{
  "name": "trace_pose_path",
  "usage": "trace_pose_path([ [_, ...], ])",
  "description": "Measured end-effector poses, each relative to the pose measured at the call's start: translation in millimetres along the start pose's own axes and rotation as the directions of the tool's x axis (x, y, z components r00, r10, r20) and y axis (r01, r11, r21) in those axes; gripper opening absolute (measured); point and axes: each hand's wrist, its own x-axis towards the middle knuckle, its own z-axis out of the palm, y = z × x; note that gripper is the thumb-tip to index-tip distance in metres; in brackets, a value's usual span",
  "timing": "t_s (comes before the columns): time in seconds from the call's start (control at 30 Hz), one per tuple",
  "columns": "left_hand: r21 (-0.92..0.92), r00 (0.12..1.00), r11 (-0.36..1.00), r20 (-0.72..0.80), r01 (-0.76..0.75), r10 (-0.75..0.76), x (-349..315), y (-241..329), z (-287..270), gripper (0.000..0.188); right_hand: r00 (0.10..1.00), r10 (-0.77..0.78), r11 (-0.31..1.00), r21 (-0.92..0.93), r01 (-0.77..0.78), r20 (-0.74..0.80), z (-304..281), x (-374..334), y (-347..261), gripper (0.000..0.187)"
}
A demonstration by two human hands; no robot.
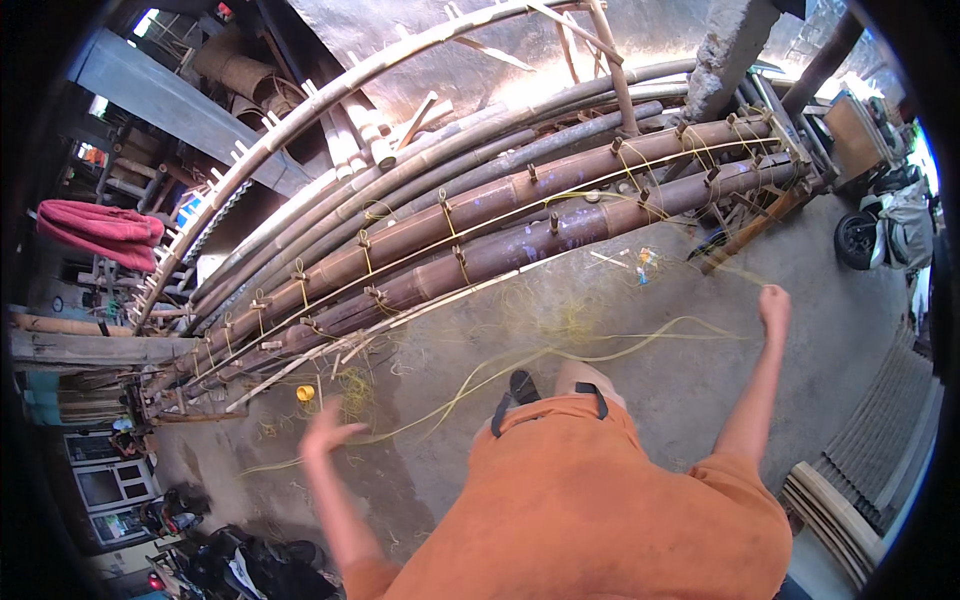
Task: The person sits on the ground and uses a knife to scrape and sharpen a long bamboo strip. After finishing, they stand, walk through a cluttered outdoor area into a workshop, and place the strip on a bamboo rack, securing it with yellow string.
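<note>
My right hand [774,306] is raised out to the right, its fingers closed on a thin yellow strand [738,272] that trails toward the bamboo frame. My left hand [328,432] is out on the left, slightly blurred, with thumb and fingers apart. Long yellow strands [545,352] run across the floor and pass by the left hand; whether it touches them I cannot tell. Ahead lie two thick brown bamboo poles [420,285], side by side, set with short pegs [532,173] and bound by yellow loops.
Loose yellow strand tangles [352,392] lie on the concrete floor beside a small yellow roll [305,393]. Behind the poles are more bamboo lengths and a curved pegged rail [330,92]. A red cloth [100,232] hangs at far left. A covered motorbike [895,225] and corrugated sheets [885,430] stand right.
</note>
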Motion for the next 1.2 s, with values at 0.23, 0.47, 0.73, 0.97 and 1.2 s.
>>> trace_pose_path([
  [0.23,-0.077,0.496,0.567,-0.589,-0.820,0.638,114,318,32,0.039,0.803,-0.590,0.661,0.523,0.538,-0.080,5,-99,-291,0.038],
  [0.47,0.047,0.661,0.764,-0.470,-0.644,0.586,182,433,40,0.036,0.581,-0.683,0.723,0.517,0.457,0.441,45,-109,-414,0.041],
  [0.73,-0.023,0.761,0.832,-0.418,-0.554,0.495,183,454,32,0.029,0.378,-0.868,0.496,0.534,0.684,0.321,69,-71,-459,0.025],
  [0.97,-0.361,0.849,0.782,-0.365,-0.508,0.383,185,467,21,0.022,0.447,-0.829,0.460,0.864,0.205,0.335,51,-61,-457,0.016],
  [1.2,-0.316,0.853,0.802,-0.322,-0.506,0.411,185,468,20,0.021,0.579,-0.808,0.520,0.588,0.619,0.106,81,-89,-421,0.021],
])
